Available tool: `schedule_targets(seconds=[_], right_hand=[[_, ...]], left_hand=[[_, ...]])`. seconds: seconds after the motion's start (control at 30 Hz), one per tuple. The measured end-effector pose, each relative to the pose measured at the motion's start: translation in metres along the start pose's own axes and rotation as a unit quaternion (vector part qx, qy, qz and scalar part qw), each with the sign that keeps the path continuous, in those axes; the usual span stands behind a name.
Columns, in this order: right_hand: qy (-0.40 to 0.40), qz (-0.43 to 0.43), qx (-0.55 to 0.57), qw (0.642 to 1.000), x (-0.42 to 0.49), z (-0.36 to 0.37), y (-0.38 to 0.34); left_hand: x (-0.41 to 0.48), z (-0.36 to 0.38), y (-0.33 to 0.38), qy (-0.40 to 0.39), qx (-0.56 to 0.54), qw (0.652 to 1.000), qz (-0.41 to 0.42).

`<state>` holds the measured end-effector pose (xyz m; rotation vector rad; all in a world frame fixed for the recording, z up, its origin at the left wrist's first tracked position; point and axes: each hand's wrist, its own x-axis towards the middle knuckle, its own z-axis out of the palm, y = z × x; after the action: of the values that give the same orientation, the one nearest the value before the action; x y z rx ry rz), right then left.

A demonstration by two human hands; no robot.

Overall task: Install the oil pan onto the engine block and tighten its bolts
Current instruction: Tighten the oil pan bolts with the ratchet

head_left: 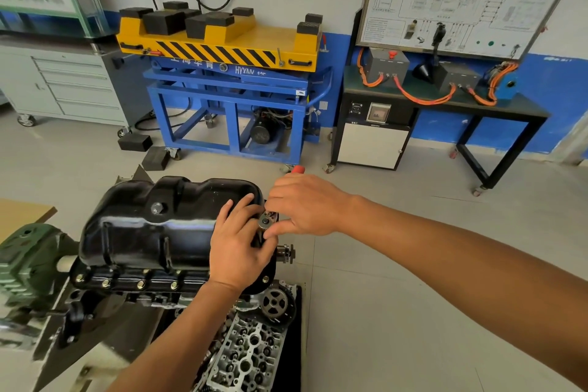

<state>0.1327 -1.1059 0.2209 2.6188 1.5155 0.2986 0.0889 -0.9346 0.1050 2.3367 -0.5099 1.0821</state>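
Oil pan [152, 226] seated on the upturned engine block [159, 299], bolts [140, 285] fitted along its six-o'clock flange. Left hand [237, 248] lies flat on the pan's three-o'clock end. Right hand [305, 204] has its grip closed round a ratchet [265, 220] there. Tightening looks unfinished.

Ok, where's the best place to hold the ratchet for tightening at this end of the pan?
Hold the ratchet by its handle, toward the red end, coming from the right over open floor. The pan rises left of the head, blocking that side. The right hand wraps the handle there; the left hand rests on the pan.
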Motion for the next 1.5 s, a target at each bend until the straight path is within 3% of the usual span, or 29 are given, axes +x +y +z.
schedule_targets(seconds=[0.17, 0.27, 0.5, 0.67, 1.23, 1.5], right_hand=[[0.025, 0.064, -0.023, 0.997, -0.006, 0.008, -0.011], [-0.021, 0.094, -0.041, 0.994, -0.001, 0.0, -0.016], [-0.024, 0.089, 0.003, 0.996, -0.007, -0.005, -0.02], [0.073, 0.118, 0.088, 0.986, -0.014, -0.016, -0.029], [0.082, 0.301, 0.125, 0.942, -0.018, 0.004, -0.078], [0.102, 0.379, 0.259, 0.882, -0.022, 0.004, -0.09]], left_hand=[[0.003, -0.011, 0.002, -0.031, -0.041, 0.999, -0.014], [0.005, -0.019, 0.002, -0.076, -0.065, 0.994, -0.036], [0.014, -0.034, 0.001, -0.151, -0.084, 0.984, -0.053], [0.02, -0.044, 0.001, -0.149, -0.165, 0.972, -0.069], [0.0, -0.047, -0.004, -0.174, -0.159, 0.971, -0.048], [-0.012, -0.047, 0.007, -0.133, -0.193, 0.97, -0.061]])
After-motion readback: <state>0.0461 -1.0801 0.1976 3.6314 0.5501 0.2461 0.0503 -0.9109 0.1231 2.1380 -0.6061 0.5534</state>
